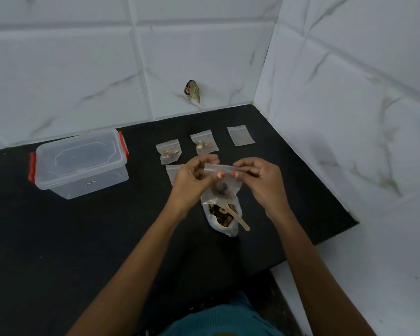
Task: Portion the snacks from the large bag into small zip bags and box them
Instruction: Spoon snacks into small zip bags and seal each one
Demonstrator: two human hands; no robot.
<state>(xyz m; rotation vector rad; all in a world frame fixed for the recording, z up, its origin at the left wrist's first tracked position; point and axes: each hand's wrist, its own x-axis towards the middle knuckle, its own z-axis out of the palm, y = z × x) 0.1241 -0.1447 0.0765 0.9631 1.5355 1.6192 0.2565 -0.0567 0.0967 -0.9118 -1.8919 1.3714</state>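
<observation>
My left hand (pixel 194 177) and my right hand (pixel 257 177) pinch the top strip of a small zip bag (pixel 222 187) with brown snacks in it, held above the black counter. Right below it stands the large snack bag (pixel 224 218), open, with a wooden spoon (pixel 238 218) sticking out. Two filled small bags lie further back, one to the left (pixel 168 154) and one to the right (pixel 204 144). An empty zip bag (pixel 240 135) lies at the back right. Another empty bag (pixel 174 172) is partly hidden behind my left hand.
A clear plastic box (pixel 80 163) with red clips and its lid on stands at the left of the black counter (pixel 83 226). White marbled tile walls close the back and right side. A damaged spot (pixel 192 91) marks the back wall.
</observation>
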